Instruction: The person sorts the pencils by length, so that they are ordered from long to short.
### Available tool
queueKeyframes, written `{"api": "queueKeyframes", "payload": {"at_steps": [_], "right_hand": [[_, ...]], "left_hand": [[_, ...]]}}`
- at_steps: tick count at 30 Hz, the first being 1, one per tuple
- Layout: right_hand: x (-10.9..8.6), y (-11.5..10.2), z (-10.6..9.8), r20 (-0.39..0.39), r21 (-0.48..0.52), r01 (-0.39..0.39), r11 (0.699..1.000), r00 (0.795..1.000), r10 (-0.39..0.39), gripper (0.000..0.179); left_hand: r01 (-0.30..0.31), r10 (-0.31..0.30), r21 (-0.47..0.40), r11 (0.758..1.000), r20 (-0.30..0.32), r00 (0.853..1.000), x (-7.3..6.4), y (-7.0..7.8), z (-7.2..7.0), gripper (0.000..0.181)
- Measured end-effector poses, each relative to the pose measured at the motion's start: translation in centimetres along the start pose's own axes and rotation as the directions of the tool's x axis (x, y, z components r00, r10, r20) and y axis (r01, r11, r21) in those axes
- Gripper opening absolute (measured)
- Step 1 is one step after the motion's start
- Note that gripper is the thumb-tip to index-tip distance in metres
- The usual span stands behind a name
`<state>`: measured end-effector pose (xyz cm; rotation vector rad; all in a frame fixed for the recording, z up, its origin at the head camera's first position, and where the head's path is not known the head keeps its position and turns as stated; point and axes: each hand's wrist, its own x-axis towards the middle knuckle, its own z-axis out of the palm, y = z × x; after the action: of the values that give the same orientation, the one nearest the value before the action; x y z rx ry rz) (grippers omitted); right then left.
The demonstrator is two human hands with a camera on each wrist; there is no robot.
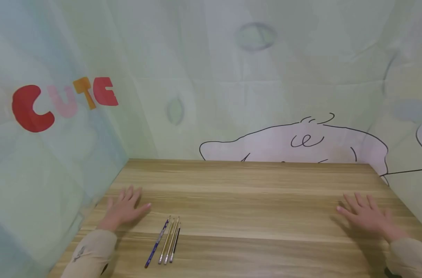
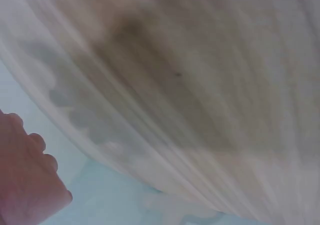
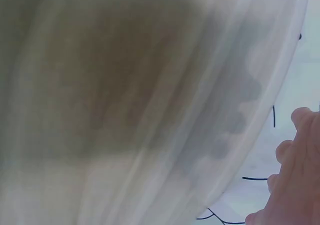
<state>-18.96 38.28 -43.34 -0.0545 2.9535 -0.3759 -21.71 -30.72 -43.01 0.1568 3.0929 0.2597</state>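
My left hand [image 1: 124, 209] is held over the left part of the wooden table [image 1: 252, 216] with its fingers spread and nothing in them. Just right of it lie several pencils side by side, points away from me. The leftmost is a blue patterned pencil [image 1: 157, 242], set slightly apart; beside it are gold-coloured pencils [image 1: 167, 243] and a dark pencil [image 1: 176, 241]. Far to the right, my right hand [image 1: 368, 218] also has spread fingers and holds nothing. Both wrist views show part of the left hand [image 2: 27, 172] and right hand [image 3: 295, 170], with shadows on the wood.
Printed fabric walls [image 1: 211, 77] enclose the table at the back and sides. The left one carries the letters CUTE [image 1: 33, 110]; a cartoon animal drawing [image 1: 266, 143] shows behind the far edge.
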Motion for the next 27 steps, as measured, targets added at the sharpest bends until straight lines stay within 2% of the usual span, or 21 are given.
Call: {"api": "queueKeyframes", "payload": {"at_steps": [6,12,20,27], "right_hand": [[0.0,-0.4,-0.5,-0.006,-0.005,0.003,1.000,1.000,-0.003,0.078],[-0.3,-1.3,-0.4,-0.011,-0.020,0.021,1.000,1.000,-0.021,0.077],[-0.3,-4.2,-0.2,-0.037,-0.035,0.087,0.996,0.995,-0.088,0.076],[-0.3,-6.9,-0.7,-0.068,-0.043,0.159,0.986,0.985,-0.161,0.074]], "left_hand": [[-0.015,0.016,-0.010,1.000,0.017,1.000,0.5,1.2,-0.8,0.083],[-0.029,0.029,-0.015,0.999,0.039,0.999,0.4,2.4,-1.0,0.082],[-0.059,0.059,-0.013,0.998,0.012,0.998,-0.3,3.1,-0.5,0.080],[-0.074,0.073,-0.053,0.996,-0.028,0.997,-1.1,3.7,-1.3,0.077]]}}
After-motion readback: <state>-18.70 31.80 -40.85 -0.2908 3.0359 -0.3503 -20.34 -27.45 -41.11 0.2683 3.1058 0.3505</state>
